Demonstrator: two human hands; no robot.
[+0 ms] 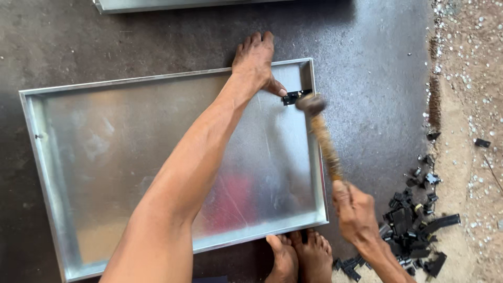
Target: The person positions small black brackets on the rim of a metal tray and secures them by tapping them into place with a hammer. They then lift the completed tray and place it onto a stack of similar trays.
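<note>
A shallow sheet-metal tray with folded rims lies on a dark floor. My left hand rests palm down over its far rim, thumb touching a small black fitting near the tray's far right corner. My right hand grips the wooden handle of a hammer. The blurred hammer head is right beside the black fitting.
A heap of small black plastic pieces lies on the floor to the right. Sandy, gravelly ground borders the dark floor at the right. Another metal panel's edge shows at the top. Two bare feet stand at the tray's near rim.
</note>
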